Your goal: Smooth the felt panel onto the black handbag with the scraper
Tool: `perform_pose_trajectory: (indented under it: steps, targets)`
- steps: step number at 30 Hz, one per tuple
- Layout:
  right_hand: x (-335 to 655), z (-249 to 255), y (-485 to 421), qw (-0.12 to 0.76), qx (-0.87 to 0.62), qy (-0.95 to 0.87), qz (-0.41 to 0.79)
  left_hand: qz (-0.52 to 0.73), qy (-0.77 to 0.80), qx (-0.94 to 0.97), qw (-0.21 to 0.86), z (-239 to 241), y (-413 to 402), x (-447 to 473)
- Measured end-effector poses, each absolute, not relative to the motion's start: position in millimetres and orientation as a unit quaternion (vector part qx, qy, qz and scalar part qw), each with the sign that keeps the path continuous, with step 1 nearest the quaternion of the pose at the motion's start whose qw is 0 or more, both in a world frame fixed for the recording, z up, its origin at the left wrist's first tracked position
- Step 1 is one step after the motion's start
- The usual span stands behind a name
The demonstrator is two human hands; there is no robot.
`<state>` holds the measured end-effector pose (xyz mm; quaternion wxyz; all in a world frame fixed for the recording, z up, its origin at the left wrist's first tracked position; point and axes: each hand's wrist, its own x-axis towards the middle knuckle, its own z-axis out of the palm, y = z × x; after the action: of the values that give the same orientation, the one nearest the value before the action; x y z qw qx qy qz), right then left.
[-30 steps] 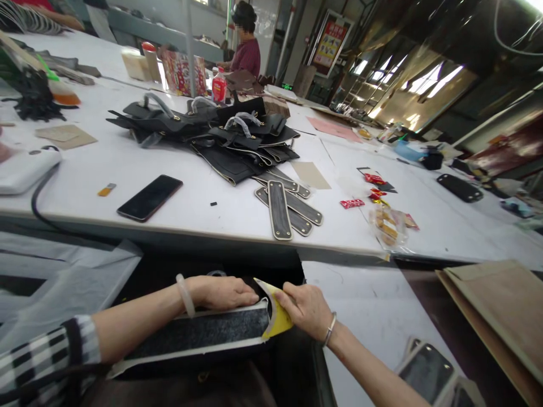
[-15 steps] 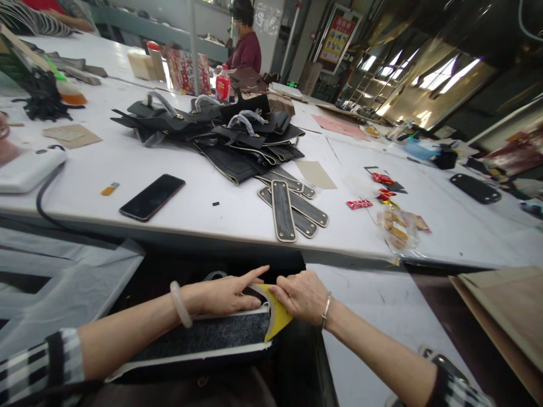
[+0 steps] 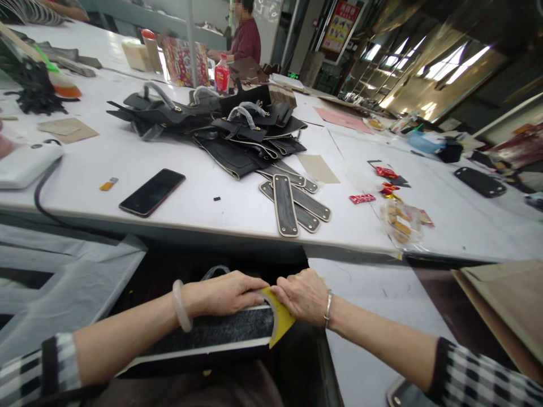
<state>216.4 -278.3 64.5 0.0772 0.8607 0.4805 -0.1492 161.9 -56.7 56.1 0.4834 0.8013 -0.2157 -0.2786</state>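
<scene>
Low at the front edge of the table is a black bag piece (image 3: 231,333) with white edges, its long side facing me. My left hand (image 3: 231,294) lies over its upper edge, fingers together and closed on it. At the piece's right end is a stiff yellow sheet (image 3: 283,327) with a grey curved edge. My right hand (image 3: 303,297) pinches the upper corner of this yellow sheet between thumb and curled fingers. The two hands are close together, with the sheet between them. The underside of the bag piece is hidden.
Black bags with wrapped handles (image 3: 250,124) are heaped on the white table (image 3: 237,217). Several dark strips with rivets (image 3: 286,206) lie before them. A phone (image 3: 153,192) is at left, snack packets (image 3: 399,217) at right. A person (image 3: 246,37) sits across the table.
My left hand's raised index finger has come down, and its fingers now lie together near the yellow sheet. My right hand keeps its pinch. The view has shifted slightly.
</scene>
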Motion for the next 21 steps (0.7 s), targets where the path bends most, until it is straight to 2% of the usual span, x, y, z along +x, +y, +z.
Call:
perform_pose_trajectory:
  steps: [10,13,17,21]
  targets:
    - [193,58,-281,0.077,0.879,0.457,-0.115,-0.247,-0.244,0.839,0.419,58,-61,155]
    - [192,56,-280,0.075,0.873,0.476,-0.079,-0.233,-0.215,0.843,0.435,65,-56,154]
    - [199,51,-280,0.051,0.853,0.518,-0.019,-0.167,-0.101,0.849,0.491,79,-6,136]
    - [209,40,-272,-0.034,0.846,0.53,0.044,-0.098,0.069,0.828,0.548,81,56,75]
